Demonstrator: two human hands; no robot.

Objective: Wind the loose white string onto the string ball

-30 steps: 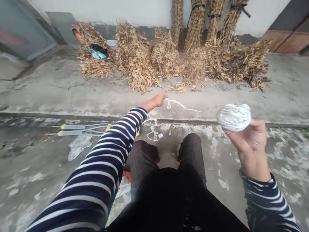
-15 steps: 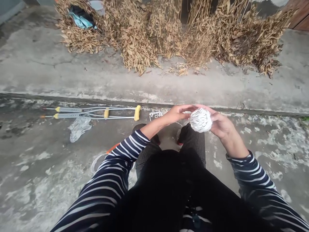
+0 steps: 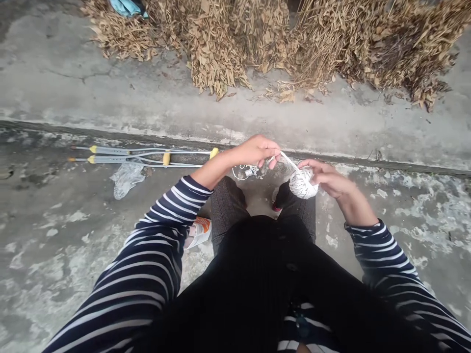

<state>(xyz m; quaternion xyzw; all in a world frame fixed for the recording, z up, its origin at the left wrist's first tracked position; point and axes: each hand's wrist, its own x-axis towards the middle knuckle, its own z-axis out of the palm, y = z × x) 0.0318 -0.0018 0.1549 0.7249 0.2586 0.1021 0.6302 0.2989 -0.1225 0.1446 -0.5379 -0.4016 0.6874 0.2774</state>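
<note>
Clasped in the right hand's [image 3: 333,181] fingers, a ball of white cord [image 3: 301,186] sits over the right trouser leg [image 3: 302,213], and the left hand [image 3: 257,150] pinches the straight strand [image 3: 290,161] running up from it. Just past the knees, more loose cord [image 3: 243,175] lies on the stained concrete [image 3: 55,245]. Leftward rest the crutches [image 3: 110,159], a crumpled clear bag [image 3: 127,181] just beside them; farther ahead, dried leafy stalks [image 3: 221,54] are heaped on a raised ledge [image 3: 147,108]

Concrete ground [image 3: 73,255], crutches [image 3: 112,159], plastic bag [image 3: 127,179], white cord [image 3: 254,170], dry stalks [image 3: 221,54]
</note>
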